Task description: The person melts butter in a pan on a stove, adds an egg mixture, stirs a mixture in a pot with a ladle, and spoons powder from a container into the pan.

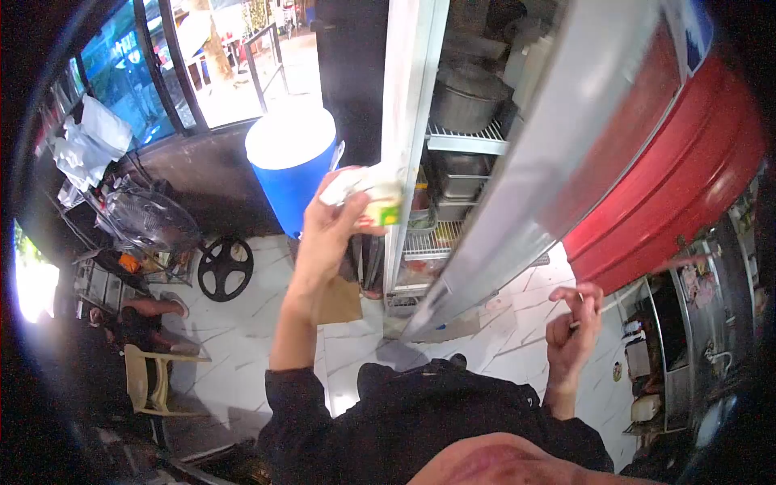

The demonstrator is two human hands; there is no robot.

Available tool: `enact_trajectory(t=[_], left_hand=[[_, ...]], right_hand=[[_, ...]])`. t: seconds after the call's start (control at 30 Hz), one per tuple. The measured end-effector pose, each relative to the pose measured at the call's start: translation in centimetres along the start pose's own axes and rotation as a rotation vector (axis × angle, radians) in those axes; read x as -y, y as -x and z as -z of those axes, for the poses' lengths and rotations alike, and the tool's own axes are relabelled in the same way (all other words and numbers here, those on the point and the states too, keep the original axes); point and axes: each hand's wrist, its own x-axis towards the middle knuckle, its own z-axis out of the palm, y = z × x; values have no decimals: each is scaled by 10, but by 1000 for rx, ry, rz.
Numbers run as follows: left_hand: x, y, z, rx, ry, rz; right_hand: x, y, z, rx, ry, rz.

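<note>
My left hand point(333, 218) is raised in front of the fridge's left frame, its fingers closed around a small white package point(373, 198) with red, green and yellow print. The package is blurred, so its kind cannot be made out. My right hand point(575, 327) is held out to the right of the fridge door point(541, 170), fingers loosely bent and apart, with nothing clearly in it. Between the frame and the swung-out door, the fridge shelves show a dark lidded pot point(469, 97) and a metal container point(462, 176).
A blue drum point(287, 178) with a white top stands left of the fridge. A large red curved surface point(679, 162) is beyond the door. A fan point(149, 214), a wooden chair point(145, 380) and a seated person's legs point(158, 311) are at left. Shelving point(659, 364) lines the right.
</note>
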Motion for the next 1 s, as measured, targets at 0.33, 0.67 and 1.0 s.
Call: enact_trajectory(t=[0.33,0.67,1.0], left_hand=[[24,-89,-102,205,-745,-631],[25,-236,-177,-201,-1450,-1281],[48,-334,-226,-200,-1519,-1436]], right_hand=[[-5,51,47,-212,-112,58],[12,69,57,-713,66,153],[21,59,75,-734,101,207]])
